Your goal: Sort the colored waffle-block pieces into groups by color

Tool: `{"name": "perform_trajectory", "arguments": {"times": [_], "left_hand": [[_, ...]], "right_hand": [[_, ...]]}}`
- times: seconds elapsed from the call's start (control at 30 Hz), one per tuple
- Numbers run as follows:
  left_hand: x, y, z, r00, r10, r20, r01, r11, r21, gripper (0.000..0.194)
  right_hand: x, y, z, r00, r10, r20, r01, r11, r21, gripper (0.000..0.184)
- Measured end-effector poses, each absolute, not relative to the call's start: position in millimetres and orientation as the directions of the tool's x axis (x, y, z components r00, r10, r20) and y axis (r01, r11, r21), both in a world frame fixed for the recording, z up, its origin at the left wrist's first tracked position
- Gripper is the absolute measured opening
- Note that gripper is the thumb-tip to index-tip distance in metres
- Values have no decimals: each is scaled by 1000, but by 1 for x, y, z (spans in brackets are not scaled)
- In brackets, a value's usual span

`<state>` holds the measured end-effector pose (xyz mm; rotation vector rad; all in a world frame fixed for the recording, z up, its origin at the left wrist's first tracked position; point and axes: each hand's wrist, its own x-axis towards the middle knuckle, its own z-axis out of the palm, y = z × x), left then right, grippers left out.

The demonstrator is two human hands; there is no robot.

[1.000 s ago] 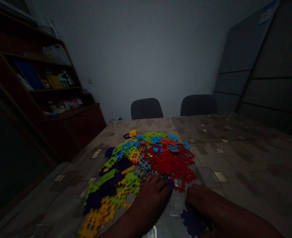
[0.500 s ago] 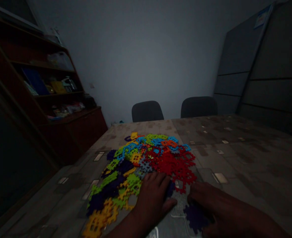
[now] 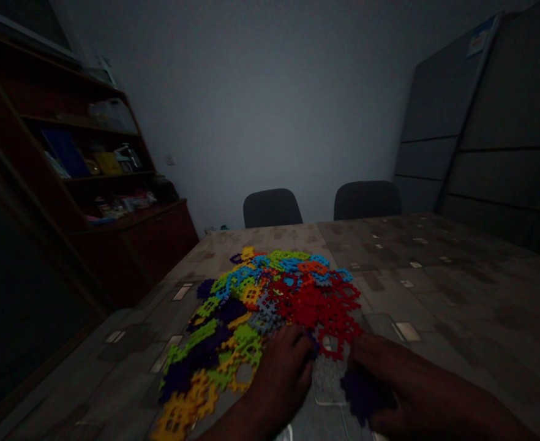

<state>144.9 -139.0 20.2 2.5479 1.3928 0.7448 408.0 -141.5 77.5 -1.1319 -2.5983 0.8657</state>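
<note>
A heap of flat interlocking plastic pieces (image 3: pixel 270 306) in red, blue, green, yellow, purple and grey lies on the patterned table (image 3: pixel 435 294). My left hand (image 3: pixel 281 373) rests palm down at the near edge of the heap, fingers together on the pieces. My right hand (image 3: pixel 389 380) lies on the table to its right, fingers curled over a dark purple piece (image 3: pixel 362 395). A grey piece (image 3: pixel 327 380) sits between the two hands. The room is dim.
Two dark chairs (image 3: pixel 272 208) (image 3: pixel 366 199) stand at the far side of the table. A wooden shelf unit (image 3: pixel 90 184) with assorted items stands on the left. Grey panels (image 3: pixel 481 135) lean against the wall on the right.
My left hand has drawn back slightly toward me along the heap's edge. My right hand has shifted over the purple piece. The view tilted a little.
</note>
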Motion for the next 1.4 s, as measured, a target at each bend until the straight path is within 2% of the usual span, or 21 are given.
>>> {"name": "perform_trajectory", "arguments": {"times": [0.1,0.2,0.37,0.47,0.7,0.83,0.9,1.0,1.1,1.2,1.4], "left_hand": [[144,-141,20,471,806,357,742,-582,335,36],[144,-141,28,450,830,330,798,-540,268,49],[142,-135,43,376,894,243,883,-425,200,40],[138,-134,47,369,897,245,882,-421,214,40],[130,-136,40,441,838,322,798,-530,286,45],[128,-138,39,519,796,311,756,-597,268,60],[128,-138,39,529,799,286,755,-597,273,56],[128,-138,37,533,804,264,751,-594,290,51],[127,-137,33,547,790,278,734,-612,295,49],[128,-135,29,570,771,285,717,-636,286,48],[127,-128,28,582,758,295,715,-650,259,44]], "right_hand": [[414,-138,79,-697,717,-18,585,554,-592,76],[416,-136,78,-682,731,-13,589,539,-602,70],[411,-138,75,-667,743,-56,624,516,-587,59],[404,-139,75,-671,734,-105,644,507,-573,55],[401,-140,71,-686,726,-46,594,523,-611,60],[409,-129,61,-565,823,58,646,484,-590,43],[414,-117,53,-426,890,160,642,423,-639,38],[423,-93,40,-153,951,268,587,306,-750,42],[426,-73,26,10,969,246,589,193,-785,48],[413,-66,15,49,970,237,602,161,-782,47],[360,-67,7,9,961,276,612,213,-762,39]]}}
